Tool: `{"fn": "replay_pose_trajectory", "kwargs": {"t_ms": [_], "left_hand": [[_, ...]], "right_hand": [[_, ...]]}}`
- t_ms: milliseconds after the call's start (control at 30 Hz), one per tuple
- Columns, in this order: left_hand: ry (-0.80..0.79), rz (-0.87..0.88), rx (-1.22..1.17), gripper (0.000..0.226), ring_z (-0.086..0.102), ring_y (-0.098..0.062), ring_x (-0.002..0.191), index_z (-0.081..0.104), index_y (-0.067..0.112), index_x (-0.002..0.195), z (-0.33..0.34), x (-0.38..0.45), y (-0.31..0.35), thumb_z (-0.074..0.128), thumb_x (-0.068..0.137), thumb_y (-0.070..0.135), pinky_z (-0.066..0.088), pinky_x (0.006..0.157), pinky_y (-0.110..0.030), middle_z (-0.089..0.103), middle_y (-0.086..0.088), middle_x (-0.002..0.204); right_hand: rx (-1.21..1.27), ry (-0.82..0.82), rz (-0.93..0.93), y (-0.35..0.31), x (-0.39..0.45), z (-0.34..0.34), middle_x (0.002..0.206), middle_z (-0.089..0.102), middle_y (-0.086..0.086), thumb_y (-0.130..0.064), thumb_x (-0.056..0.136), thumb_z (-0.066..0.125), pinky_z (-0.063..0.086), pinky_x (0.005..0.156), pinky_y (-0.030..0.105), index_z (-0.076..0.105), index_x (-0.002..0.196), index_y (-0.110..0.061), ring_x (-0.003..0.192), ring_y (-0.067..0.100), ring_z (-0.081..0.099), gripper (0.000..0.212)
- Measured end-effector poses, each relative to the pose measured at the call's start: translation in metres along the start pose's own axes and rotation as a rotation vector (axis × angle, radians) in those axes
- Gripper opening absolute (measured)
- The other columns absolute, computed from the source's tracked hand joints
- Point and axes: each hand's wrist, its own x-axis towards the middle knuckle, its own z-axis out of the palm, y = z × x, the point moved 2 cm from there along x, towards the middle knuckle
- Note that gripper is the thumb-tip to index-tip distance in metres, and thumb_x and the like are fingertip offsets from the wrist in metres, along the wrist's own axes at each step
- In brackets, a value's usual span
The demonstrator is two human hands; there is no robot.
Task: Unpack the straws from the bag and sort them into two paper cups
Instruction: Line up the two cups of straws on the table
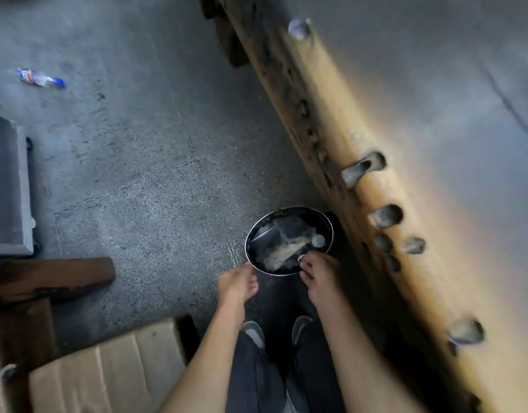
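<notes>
Bag [282,251] lay in bin [331,231] just ahead of both hands, long axis slanting up-right; R hand [320,275] nearer, pinching sth small, L hand [238,283] curled, grip unclear.

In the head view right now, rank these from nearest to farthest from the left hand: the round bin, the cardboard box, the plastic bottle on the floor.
From the left hand:
1. Round bin, just ahead and right of it; the fingers are at its rim.
2. Cardboard box, lower left, beside the person's legs.
3. Plastic bottle, far upper left, lying on the floor.
</notes>
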Motion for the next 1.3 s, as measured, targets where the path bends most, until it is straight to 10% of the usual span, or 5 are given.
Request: {"fn": "replay_pose_trajectory", "kwargs": {"t_ms": [167, 367, 700, 1300], "left_hand": [[-0.004, 0.319, 0.123, 0.012, 0.062, -0.020, 0.069, 0.065, 0.006, 0.103, -0.032, -0.110, 0.061, 0.056, 0.096, 0.010, 0.052, 0.061, -0.028, 0.067, -0.012, 0.089], [0.045, 0.826, 0.391, 0.035, 0.057, -0.017, 0.109, 0.054, 0.022, 0.128, -0.065, -0.270, 0.135, 0.061, 0.093, 0.026, 0.047, 0.098, -0.035, 0.058, 0.002, 0.119], [0.018, 1.547, 0.888, 0.084, -0.015, -0.015, 0.152, 0.005, 0.039, 0.155, -0.037, -0.505, 0.194, 0.054, 0.089, 0.054, -0.001, 0.122, -0.043, -0.011, 0.003, 0.166], [-0.692, 1.898, 1.057, 0.095, -0.018, -0.017, 0.151, 0.000, 0.038, 0.156, 0.185, -0.747, -0.058, 0.050, 0.081, 0.069, -0.004, 0.122, -0.047, -0.015, 0.000, 0.166]], "right_hand": [[-0.191, -0.189, -0.180, -0.028, -0.121, -0.001, 0.083, 0.065, 0.005, -0.005, 0.091, 0.056, 0.043, 0.058, 0.023, 0.065, 0.092, -0.015, 0.071, 0.014, 0.060, 0.014], [-0.368, -0.333, -0.624, -0.093, -0.284, -0.036, 0.099, 0.069, -0.003, -0.015, 0.093, 0.059, 0.053, 0.082, 0.029, 0.066, 0.108, -0.017, 0.088, 0.009, 0.063, 0.016], [-0.709, 0.232, -1.315, -0.191, -0.452, -0.185, 0.166, 0.001, -0.009, -0.049, 0.094, 0.047, 0.004, 0.122, 0.042, 0.006, 0.156, -0.031, 0.153, 0.013, -0.006, 0.077], [-0.370, 0.894, -1.093, -0.133, -0.512, -0.595, 0.166, -0.004, -0.008, -0.067, 0.084, 0.046, -0.003, 0.122, 0.049, 0.002, 0.158, -0.026, 0.153, 0.017, -0.012, 0.095]]}}
